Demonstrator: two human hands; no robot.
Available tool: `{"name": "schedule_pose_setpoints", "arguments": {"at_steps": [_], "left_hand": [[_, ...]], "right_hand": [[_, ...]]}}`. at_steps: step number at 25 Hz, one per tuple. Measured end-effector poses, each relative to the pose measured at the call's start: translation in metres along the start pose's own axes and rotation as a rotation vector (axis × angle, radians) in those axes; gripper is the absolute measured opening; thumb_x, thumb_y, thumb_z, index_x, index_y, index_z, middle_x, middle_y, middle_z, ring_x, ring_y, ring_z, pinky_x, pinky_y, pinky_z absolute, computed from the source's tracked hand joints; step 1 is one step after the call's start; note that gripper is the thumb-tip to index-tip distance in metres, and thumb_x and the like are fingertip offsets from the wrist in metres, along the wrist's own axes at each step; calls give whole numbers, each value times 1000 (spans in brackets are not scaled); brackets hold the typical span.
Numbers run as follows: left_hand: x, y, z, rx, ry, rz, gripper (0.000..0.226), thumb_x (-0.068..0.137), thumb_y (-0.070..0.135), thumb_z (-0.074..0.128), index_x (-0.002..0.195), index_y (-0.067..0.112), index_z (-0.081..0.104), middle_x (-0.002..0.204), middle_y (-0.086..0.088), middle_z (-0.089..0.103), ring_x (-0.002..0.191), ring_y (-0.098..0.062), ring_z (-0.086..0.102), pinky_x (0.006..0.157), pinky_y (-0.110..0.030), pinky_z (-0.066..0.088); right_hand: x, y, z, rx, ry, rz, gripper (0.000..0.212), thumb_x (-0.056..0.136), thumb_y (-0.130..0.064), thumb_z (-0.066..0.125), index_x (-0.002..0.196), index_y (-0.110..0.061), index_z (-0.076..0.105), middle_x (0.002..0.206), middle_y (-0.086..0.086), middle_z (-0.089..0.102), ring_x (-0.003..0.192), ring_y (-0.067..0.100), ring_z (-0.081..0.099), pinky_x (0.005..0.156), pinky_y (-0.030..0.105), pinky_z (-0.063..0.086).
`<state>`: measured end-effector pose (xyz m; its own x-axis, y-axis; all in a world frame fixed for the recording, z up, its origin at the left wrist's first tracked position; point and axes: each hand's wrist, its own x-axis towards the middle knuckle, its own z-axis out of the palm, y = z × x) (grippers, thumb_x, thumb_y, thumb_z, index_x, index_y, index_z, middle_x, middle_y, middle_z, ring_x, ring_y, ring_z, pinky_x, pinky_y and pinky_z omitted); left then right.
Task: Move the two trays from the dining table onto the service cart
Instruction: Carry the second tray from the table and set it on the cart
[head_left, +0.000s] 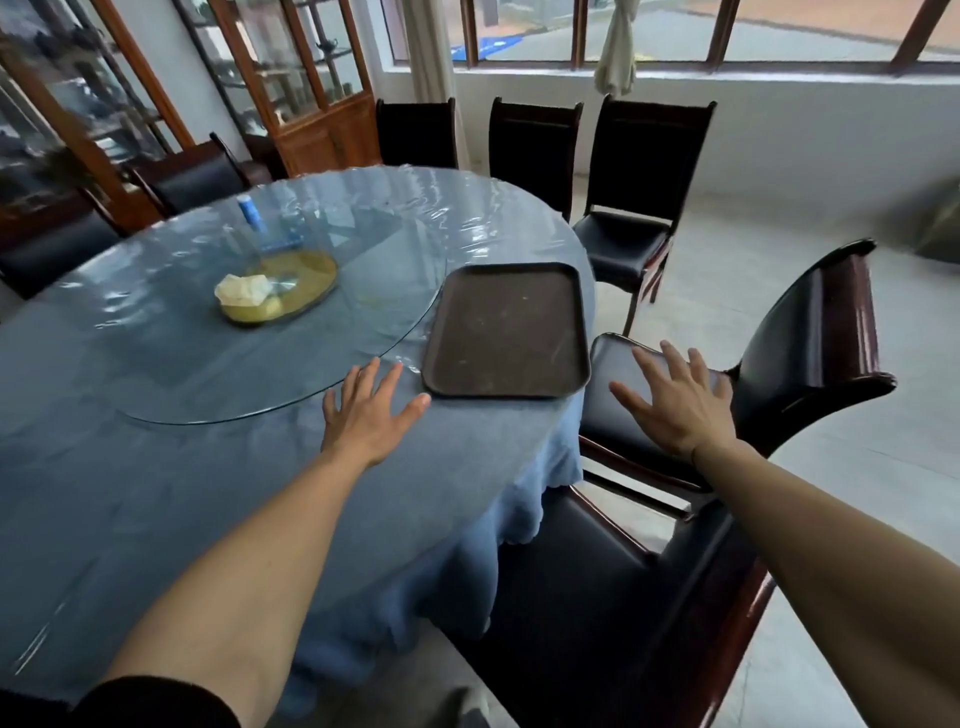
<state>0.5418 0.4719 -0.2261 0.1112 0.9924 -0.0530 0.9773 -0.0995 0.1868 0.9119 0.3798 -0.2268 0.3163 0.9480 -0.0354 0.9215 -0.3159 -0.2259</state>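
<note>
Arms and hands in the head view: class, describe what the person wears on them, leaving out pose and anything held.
Both forearms are bare. The left arm has a dark sleeve pushed up near the elbow, seen at the bottom edge. No sleeve shows on the right arm. The left hand and right hand have no gloves, and no rings, watch or bracelet can be seen.

1. A glass turntable (156, 364) lies on the table's middle.
2. A yellow dish (311, 291) holding crumpled paper (243, 290) sits at the turntable's centre.
3. Dark chairs (639, 171) stand around the table's far edge.
</note>
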Motion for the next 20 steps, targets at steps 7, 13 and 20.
{"name": "schedule_pose_setpoints", "arguments": {"at_steps": [7,13,20], "left_hand": [[97,-1,25,-58,-71,35,78,89,76,30,155,36,22,166,3,9,152,-19,2,119,-52,8],[202,-25,53,-98,-174,58,76,92,72,34,156,33,22,166,0,11,152,-22,6,118,-49,14],[314,-38,94,-286,-265,27,77,92,68,41,155,28,26,163,-6,22,149,-26,19,118,-43,19]], "right_hand": [[53,-8,26,-17,-51,125,77,90,-76,19,156,-38,16,167,2,9,153,29,2,117,63,11],[124,-46,57,5,-115,232,77,90,-76,22,156,-36,18,167,2,12,152,28,8,117,62,14],[231,-66,94,67,-166,302,79,89,-76,27,154,-31,26,163,5,23,149,29,20,113,61,26]]}}
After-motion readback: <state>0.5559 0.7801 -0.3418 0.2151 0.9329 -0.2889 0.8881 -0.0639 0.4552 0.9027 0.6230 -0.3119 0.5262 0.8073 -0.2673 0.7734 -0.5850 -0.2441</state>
